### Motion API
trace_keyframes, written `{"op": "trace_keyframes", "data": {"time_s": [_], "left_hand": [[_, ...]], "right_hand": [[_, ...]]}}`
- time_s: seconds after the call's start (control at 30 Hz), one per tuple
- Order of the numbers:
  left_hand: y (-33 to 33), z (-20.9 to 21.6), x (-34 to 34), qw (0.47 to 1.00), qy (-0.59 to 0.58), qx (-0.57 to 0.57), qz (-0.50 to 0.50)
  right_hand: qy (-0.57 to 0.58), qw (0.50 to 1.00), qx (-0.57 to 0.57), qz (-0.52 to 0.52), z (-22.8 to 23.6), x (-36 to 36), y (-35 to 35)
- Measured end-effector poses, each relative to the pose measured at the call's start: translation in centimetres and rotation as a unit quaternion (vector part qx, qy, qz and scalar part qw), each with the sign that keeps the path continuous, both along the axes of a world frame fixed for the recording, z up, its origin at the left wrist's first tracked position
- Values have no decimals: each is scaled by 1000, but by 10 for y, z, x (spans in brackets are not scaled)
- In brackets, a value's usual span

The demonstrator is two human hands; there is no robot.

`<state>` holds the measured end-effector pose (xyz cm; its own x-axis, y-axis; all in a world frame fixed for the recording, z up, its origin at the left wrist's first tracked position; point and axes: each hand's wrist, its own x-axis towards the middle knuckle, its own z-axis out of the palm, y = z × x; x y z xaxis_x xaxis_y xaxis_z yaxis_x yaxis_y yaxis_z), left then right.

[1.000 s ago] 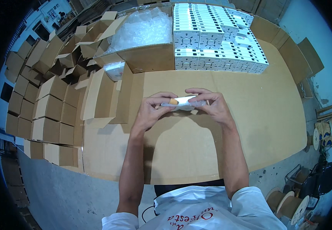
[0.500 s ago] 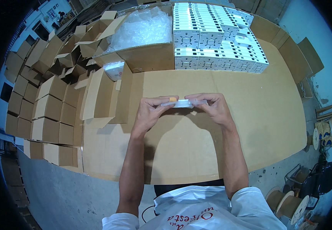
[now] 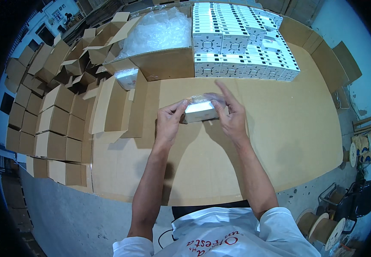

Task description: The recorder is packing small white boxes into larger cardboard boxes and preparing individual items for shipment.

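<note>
Over the middle of the table, my left hand [image 3: 169,122] grips the left end of a white rectangular unit [image 3: 200,112] in a clear plastic bag. Its thumb lies on the top edge. My right hand [image 3: 233,120] holds the other end, thumb pressed on the bag and index finger stretched out away from me. Loose clear film [image 3: 213,97] bunches along the unit's far side. The right hand's lower fingers are partly hidden behind the unit.
An open cardboard box [image 3: 112,107] at the left holds a bagged white unit [image 3: 127,79]. Behind it stands a large carton [image 3: 168,66] of clear plastic bags [image 3: 157,32]. White units [image 3: 245,64] are stacked at the back right. Small brown boxes [image 3: 53,120] line the left side.
The unit has tipped, so more of its white face shows. My right hand has moved slightly left, and its index finger has swung out away from the bag.
</note>
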<state>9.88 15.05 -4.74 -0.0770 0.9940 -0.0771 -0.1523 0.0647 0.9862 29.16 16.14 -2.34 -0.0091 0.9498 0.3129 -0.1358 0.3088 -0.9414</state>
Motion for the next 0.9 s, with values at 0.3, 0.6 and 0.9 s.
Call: {"op": "trace_keyframes", "data": {"time_s": [0.3,0.6,0.9], "left_hand": [[-2,5,3,999,-46,-5,-17],[-4,7,-2,997,-73,-9,-11],[-7,11,-5,999,-20,33,-21]], "right_hand": [[-125,982,103,95,-8,15,6],[-180,979,46,78,3,13,-2],[-196,975,11,107,-1,20,4]]}}
